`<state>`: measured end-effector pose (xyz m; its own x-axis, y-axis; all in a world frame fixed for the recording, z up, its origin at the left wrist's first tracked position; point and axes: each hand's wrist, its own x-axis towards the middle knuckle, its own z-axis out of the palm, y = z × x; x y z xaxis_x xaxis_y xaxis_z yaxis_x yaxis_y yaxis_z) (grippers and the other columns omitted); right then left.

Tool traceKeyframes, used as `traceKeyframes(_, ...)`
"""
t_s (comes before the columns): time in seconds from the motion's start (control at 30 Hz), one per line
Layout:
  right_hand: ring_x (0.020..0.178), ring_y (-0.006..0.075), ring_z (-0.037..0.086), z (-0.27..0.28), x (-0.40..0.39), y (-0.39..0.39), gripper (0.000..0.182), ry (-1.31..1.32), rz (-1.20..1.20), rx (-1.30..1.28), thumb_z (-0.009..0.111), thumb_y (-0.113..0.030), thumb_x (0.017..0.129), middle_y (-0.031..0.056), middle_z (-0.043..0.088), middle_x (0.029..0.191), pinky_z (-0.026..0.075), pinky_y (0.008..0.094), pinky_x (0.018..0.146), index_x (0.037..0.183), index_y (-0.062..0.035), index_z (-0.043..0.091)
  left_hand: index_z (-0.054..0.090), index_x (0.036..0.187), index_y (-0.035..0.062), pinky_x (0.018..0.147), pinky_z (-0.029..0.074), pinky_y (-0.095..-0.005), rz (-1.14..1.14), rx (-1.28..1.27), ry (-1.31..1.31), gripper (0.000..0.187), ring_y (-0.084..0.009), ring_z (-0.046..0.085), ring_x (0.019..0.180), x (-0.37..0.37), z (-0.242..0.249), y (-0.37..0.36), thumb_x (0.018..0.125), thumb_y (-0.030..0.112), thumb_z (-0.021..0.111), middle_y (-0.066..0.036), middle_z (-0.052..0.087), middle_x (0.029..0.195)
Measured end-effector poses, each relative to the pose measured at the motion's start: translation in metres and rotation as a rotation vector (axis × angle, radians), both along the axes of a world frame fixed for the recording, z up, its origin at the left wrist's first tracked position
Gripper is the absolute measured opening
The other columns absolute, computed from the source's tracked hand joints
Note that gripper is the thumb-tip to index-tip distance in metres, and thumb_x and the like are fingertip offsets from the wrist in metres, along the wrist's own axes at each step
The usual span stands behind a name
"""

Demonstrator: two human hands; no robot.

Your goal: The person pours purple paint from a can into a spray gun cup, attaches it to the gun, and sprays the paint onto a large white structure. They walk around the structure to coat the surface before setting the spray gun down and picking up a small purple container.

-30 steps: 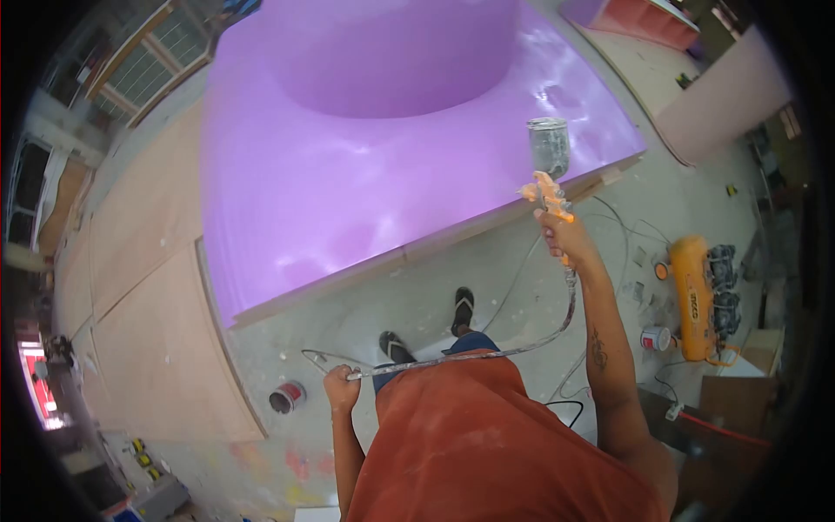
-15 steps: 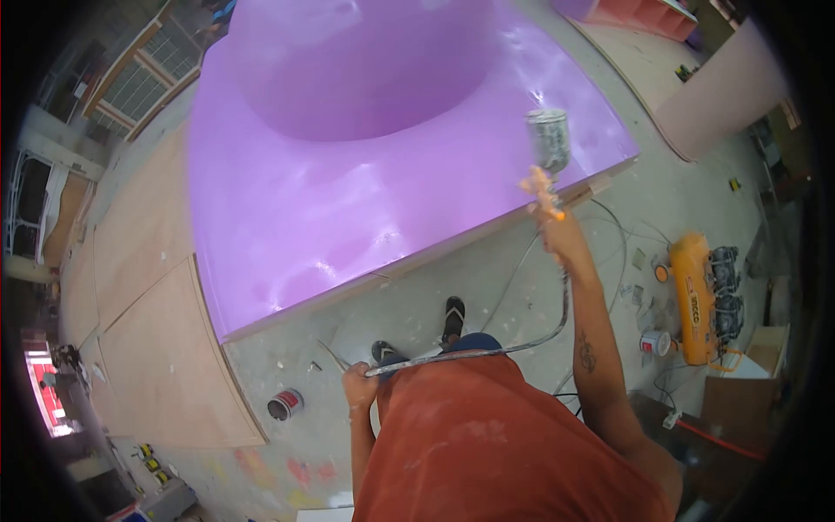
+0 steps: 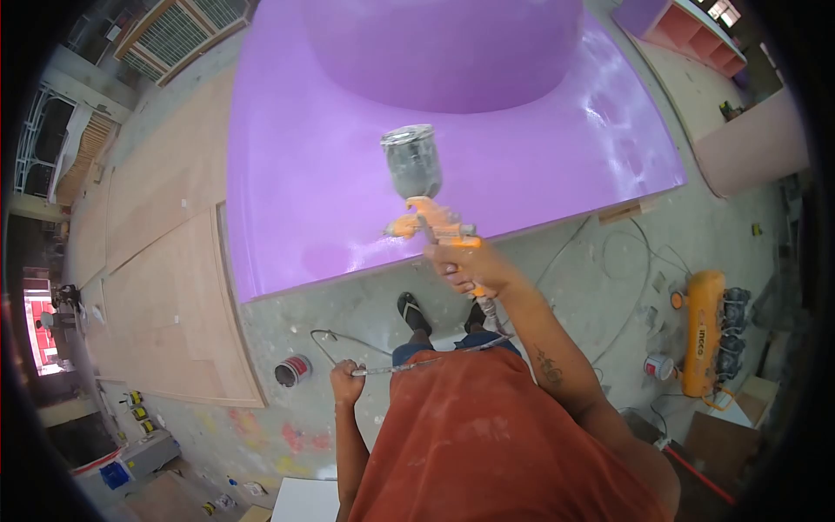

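Observation:
In my right hand [image 3: 470,265] is an orange spray gun [image 3: 442,228] with a paint-smeared metal cup [image 3: 412,163] on top. The gun is over the near part of a glossy purple panel [image 3: 522,183], its nozzle pointing left. A large rounded purple form [image 3: 452,61] rises from the panel. My left hand [image 3: 348,381] is closed around the air hose [image 3: 391,369], which runs across in front of my waist towards the gun. Beyond my left hand the hose loops over the floor.
Bare wooden boards [image 3: 174,322] lie at the left. An open paint can [image 3: 293,371] stands near my left hand. On the right are an orange compressor [image 3: 703,335], another can [image 3: 659,366], floor hoses and a pale pink curved piece [image 3: 752,148]. A person [image 3: 56,320] is at the far left.
My right hand and the spray gun have swung left from the panel's right side. The view has shifted, and my left hand still has hold of the hose.

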<state>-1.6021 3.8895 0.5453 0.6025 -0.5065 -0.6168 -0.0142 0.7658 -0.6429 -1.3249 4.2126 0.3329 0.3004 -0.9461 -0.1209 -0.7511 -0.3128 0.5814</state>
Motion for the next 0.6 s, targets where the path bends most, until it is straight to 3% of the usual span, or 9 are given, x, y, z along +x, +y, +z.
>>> traceKeyframes(0.03, 0.047, 0.0022, 0.035, 0.003, -0.005, -0.001, 0.022, 0.045, -0.047, -0.019, 0.072, -0.027, 0.09, -0.0069, 0.045, 0.066, 0.024, 0.0207, 0.039, 0.085, -0.0151, 0.054, 0.053, 0.059, 0.0013, 0.061, 0.045, -0.0473, -0.002, 0.0, 0.012, 0.027, -0.0383, 0.057, 0.065, 0.005, 0.0, -0.002, 0.074, 0.011, 0.073, -0.017, 0.057, 0.065)
traceKeyframes(0.17, 0.048, 0.0008, 0.036, -0.003, -0.06, -0.009, 0.022, 0.402, -0.226, -0.164, 0.073, -0.028, 0.09, -0.0083, 0.045, 0.066, 0.025, 0.0198, 0.039, 0.087, -0.016, 0.055, 0.055, 0.059, 0.0021, 0.062, 0.045, -0.0467, -0.066, 0.009, 0.016, 0.026, -0.0382, 0.058, 0.066, 0.014, 0.002, -0.031, 0.075, 0.013, 0.072, -0.016, 0.059, 0.066)
traceKeyframes(0.37, 0.046, 0.0013, 0.036, 0.0, -0.192, -0.037, 0.018, 0.645, -0.629, -0.343, 0.067, -0.028, 0.091, -0.0082, 0.042, 0.064, 0.028, 0.0204, 0.038, 0.085, -0.017, 0.054, 0.058, 0.061, 0.0033, 0.061, 0.046, -0.0472, -0.188, 0.033, 0.071, 0.024, -0.0391, 0.059, 0.066, -0.008, 0.004, -0.072, 0.077, 0.018, 0.069, -0.016, 0.06, 0.067)
traceKeyframes(0.6, 0.048, 0.0084, 0.042, -0.025, -0.306, -0.104, 0.021, 0.985, -0.781, -0.587, 0.063, -0.026, 0.092, -0.0023, 0.046, 0.062, 0.03, 0.028, 0.042, 0.08, -0.0085, 0.056, 0.063, 0.067, 0.0035, 0.063, 0.049, -0.0468, -0.272, 0.16, 0.185, 0.017, -0.0407, 0.061, 0.068, -0.067, 0.029, -0.101, 0.071, 0.02, 0.064, -0.019, 0.063, 0.071)
